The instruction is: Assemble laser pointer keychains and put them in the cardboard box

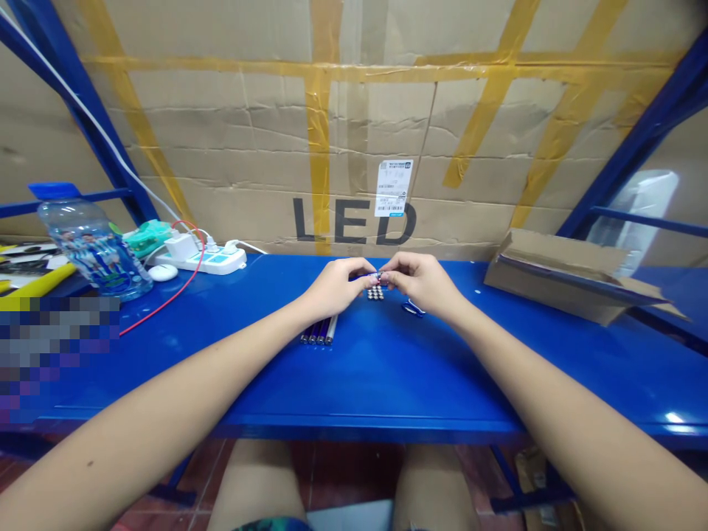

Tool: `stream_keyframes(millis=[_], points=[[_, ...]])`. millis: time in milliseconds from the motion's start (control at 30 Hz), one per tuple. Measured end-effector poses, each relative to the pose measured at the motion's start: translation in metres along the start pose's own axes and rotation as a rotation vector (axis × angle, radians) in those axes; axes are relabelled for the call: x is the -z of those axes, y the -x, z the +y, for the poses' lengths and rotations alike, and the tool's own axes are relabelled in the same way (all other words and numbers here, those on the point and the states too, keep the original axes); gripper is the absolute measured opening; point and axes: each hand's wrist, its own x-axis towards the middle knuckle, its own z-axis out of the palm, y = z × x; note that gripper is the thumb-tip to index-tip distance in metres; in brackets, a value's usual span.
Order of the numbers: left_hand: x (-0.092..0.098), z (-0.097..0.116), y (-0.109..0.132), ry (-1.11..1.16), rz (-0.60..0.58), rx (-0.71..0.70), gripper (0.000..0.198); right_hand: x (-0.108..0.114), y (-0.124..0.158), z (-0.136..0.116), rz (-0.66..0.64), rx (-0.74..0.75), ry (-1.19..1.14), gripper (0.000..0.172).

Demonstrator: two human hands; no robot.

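Both hands meet above the middle of the blue table. My left hand (341, 286) is closed in a pinch around a slim blue tube (365, 276), mostly hidden by the fingers. At its right end, my right hand (419, 280) pinches with thumb and forefinger; a small reddish spot shows between the fingertips. What the right fingertips grip is too small to name. Just below the fingers, several small silver button cells (375, 293) stand in rows. Under my left wrist lie several slim tubes (318, 332) with silver ends, side by side. A small blue-and-white item (412, 308) rests beneath my right hand.
A water bottle (94, 240), a white power strip (221, 259) with chargers and a red cable (182, 295) occupy the table's left. An open cardboard box (558, 273) sits at right. A large taped carton (248, 147) stands behind, between blue frame posts.
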Motion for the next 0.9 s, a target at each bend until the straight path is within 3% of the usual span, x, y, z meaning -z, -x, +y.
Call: stream_keyframes(millis=[200, 333, 633, 900], points=[[0.001, 0.004, 0.004, -0.146, 0.047, -0.142, 0.010, -0.001, 0.001, 0.000, -0.096, -0.045, -0.066, 0.012], [0.002, 0.006, 0.003, -0.301, 0.056, -0.207, 0.006, 0.001, 0.004, -0.002, -0.199, 0.053, 0.099, 0.024], [0.001, 0.007, 0.000, -0.605, -0.053, -0.176, 0.032, 0.010, 0.005, -0.003, -0.257, 0.136, 0.261, 0.029], [0.008, 0.011, 0.006, -0.512, -0.095, -0.295, 0.013, 0.010, 0.007, -0.005, -0.395, -0.065, -0.008, 0.029]])
